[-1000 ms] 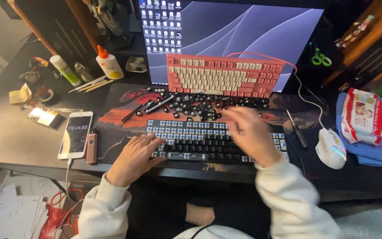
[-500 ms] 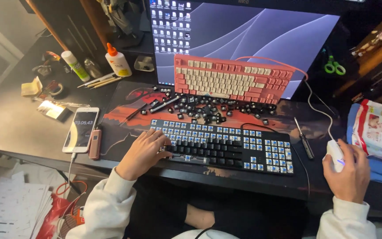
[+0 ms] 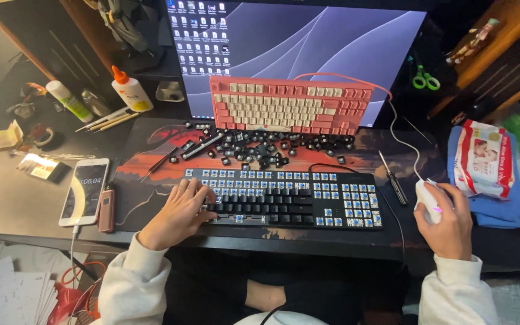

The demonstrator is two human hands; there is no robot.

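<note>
Where the dark desk begins at the left, one white smartphone (image 3: 83,191) lies flat, its glossy screen lit, beside a small brown oblong device (image 3: 106,210). Further right, the left hand (image 3: 179,213) rests palm down on the left end of one black keyboard (image 3: 284,199), fingers loosely curled and slightly spread over the keys; many keys are bare, showing rows of blue switches. Loose black keycaps (image 3: 260,146) lie scattered behind it, too many to count. One pink-and-cream keyboard (image 3: 290,106) leans against the single monitor (image 3: 308,42). One slim screwdriver (image 3: 392,177) lies just beside. The right hand (image 3: 449,222) cups one smooth white mouse (image 3: 427,198), fingers draped together over it.
</note>
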